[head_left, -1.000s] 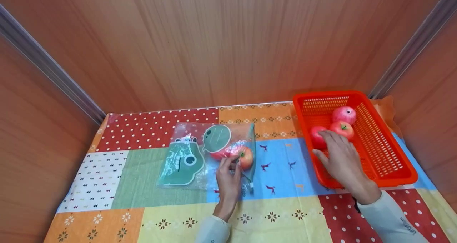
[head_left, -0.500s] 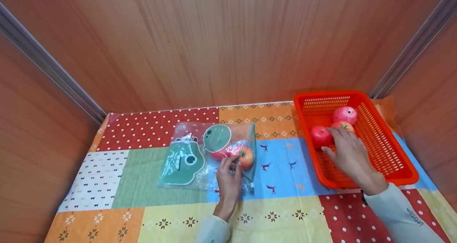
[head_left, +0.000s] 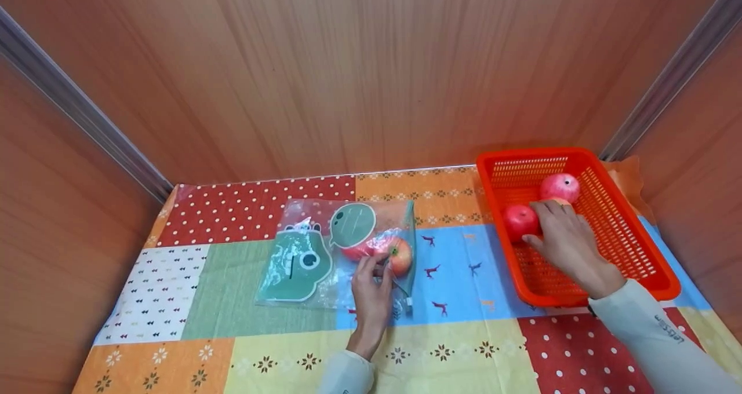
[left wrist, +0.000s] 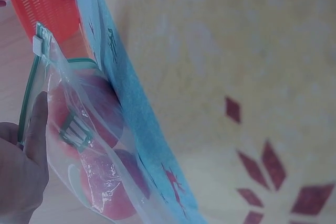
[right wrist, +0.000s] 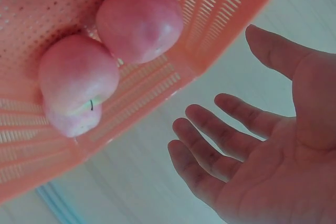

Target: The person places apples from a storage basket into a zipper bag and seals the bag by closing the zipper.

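My left hand [head_left: 371,292] pinches the open edge of a clear zipper bag [head_left: 301,269] printed with a green cartoon animal. The bag lies flat, its green zip side facing right. Inside it sit red apples [head_left: 401,258], two of them showing in the left wrist view. My right hand [head_left: 571,246] hovers over the orange basket [head_left: 493,208], fingers spread and holding nothing. In the right wrist view, its fingers [right wrist: 210,135] are apart from the apples. The basket holds a red apple [head_left: 520,223], a pink apple [head_left: 560,187] and a third apple [right wrist: 79,72], mostly behind my right hand in the head view.
A patchwork cloth [head_left: 290,356] covers the table. Wood-grain panels [head_left: 348,75] close off the back and both sides. The basket stands at the right near the back panel, and a strip of blue cloth [head_left: 458,272] separates it from the bag.
My right hand has moved slightly right and away from the red apple, over the apple beside it. My left hand keeps its place on the bag.
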`<state>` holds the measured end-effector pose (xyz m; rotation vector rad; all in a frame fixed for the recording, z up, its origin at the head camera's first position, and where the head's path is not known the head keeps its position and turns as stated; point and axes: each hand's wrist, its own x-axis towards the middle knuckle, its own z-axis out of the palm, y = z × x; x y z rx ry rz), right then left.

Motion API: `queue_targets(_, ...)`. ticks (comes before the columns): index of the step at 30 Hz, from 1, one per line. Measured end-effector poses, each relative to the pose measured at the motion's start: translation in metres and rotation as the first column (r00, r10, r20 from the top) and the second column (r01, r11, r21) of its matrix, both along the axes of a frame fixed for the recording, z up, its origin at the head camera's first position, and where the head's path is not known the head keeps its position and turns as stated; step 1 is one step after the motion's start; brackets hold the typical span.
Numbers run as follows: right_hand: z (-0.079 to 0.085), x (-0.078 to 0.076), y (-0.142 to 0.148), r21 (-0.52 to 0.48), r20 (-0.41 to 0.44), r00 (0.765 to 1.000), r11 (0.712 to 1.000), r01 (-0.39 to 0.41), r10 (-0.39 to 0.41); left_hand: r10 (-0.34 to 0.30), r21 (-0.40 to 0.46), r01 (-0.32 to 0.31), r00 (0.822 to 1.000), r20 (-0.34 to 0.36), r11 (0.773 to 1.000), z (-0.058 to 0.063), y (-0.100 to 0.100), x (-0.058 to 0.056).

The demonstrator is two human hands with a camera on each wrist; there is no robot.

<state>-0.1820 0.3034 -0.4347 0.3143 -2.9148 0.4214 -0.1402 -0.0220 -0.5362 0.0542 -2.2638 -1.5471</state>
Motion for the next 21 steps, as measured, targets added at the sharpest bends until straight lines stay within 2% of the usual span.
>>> queue_targets(16,-0.002,-0.019,0.01,0.046,0.118,0.993,0.999,-0.011,0.005,-0.013,0.024,0.012,1.0,0.012,1.0,-0.001,-0.001,0.0)
queue_targets(21,-0.004,-0.026,0.01,0.094,0.124,0.992,0.995,-0.029,0.017,-0.001,-0.011,0.001,1.0,-0.003,1.0,0.001,-0.001,0.001)
